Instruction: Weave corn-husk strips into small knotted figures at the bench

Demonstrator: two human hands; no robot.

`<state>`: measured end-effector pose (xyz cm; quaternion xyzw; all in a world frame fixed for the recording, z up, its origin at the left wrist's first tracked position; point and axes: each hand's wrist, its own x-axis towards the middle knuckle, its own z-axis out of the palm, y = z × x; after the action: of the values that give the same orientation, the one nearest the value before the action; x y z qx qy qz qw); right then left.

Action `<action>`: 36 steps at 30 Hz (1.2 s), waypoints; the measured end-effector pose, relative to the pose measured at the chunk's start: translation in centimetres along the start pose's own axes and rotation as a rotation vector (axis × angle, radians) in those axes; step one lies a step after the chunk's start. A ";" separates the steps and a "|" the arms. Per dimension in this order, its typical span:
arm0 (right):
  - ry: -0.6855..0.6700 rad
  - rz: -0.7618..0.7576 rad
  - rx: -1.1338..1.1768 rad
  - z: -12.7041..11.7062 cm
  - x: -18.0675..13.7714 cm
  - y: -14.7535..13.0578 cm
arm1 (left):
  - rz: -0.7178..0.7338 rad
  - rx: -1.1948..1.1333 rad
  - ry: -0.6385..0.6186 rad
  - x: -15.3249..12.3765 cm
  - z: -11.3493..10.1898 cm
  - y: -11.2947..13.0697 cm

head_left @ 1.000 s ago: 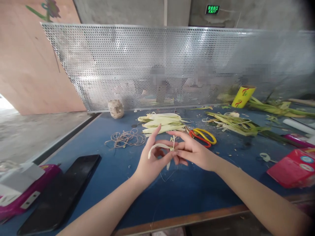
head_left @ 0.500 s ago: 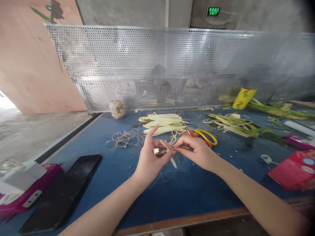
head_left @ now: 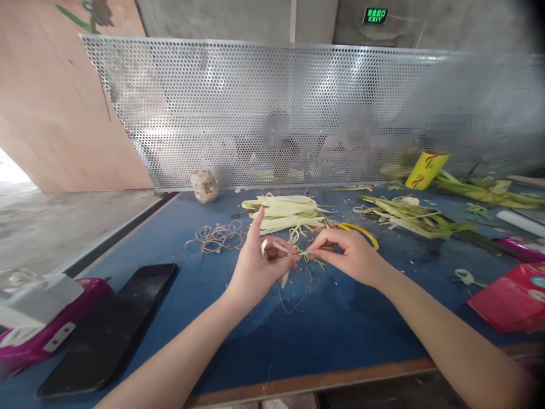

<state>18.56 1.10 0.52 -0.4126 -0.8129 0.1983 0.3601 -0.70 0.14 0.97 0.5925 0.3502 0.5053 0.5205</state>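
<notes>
My left hand pinches a pale strip of corn husk between thumb and fingers; one end curls into a loop above the palm and another hangs below. Close against it, my right hand pinches the thin, stringy end of the same strip, its fingertips just apart from the left ones. The exact grip point is partly hidden by the fingers. Behind my right hand, scissors with yellow and red handles lie partly covered. A pile of pale green corn husks lies just beyond my hands.
A tangle of brown twine and a black phone lie to the left. At the back stand a whitish roll and a yellow tube. Green husks and a red box lie right. A perforated metal screen borders the table.
The strip has turned in my fingers, and a curled loop now shows where a pale blunt end was. My hands stay close together; the view has shifted slightly.
</notes>
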 end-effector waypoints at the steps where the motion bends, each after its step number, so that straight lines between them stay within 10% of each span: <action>1: -0.014 -0.017 0.000 0.0 0.0 -0.1 | -0.004 0.004 0.009 -0.1 0.0 0.0; 36: 0.079 0.223 0.519 1.1 0.3 -0.4 | -0.072 0.045 -0.134 -0.4 0.5 -0.8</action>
<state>17.39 1.07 0.12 -0.4011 -0.6697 0.4219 0.4612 -0.20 -0.17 0.18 0.6237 0.3471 0.4374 0.5470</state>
